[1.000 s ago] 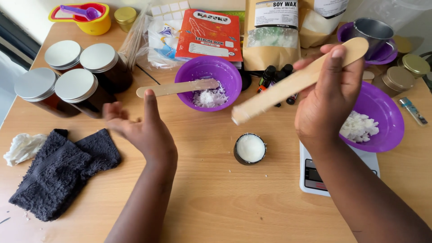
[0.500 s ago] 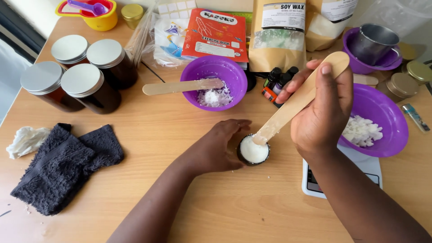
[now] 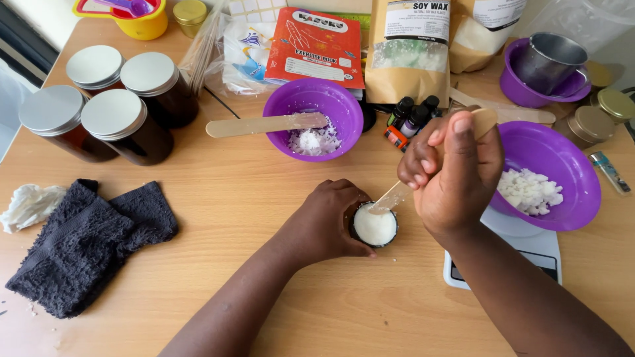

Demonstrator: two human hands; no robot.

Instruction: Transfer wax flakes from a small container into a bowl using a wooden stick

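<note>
- We brace the small dark tin (image 3: 374, 225) of white wax, just in front of the purple bowl (image 3: 313, 119), with left hand (image 3: 327, 221) fingers curled around it.
- Our right hand (image 3: 456, 175), closed on the wooden spatula (image 3: 397, 196), should press lightly, tip inside the rim.

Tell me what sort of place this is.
Probably a home craft table set up for candle making: kraft bags of white flakes, lidded amber jars, a digital scale and a small tin of white flakes.
</note>
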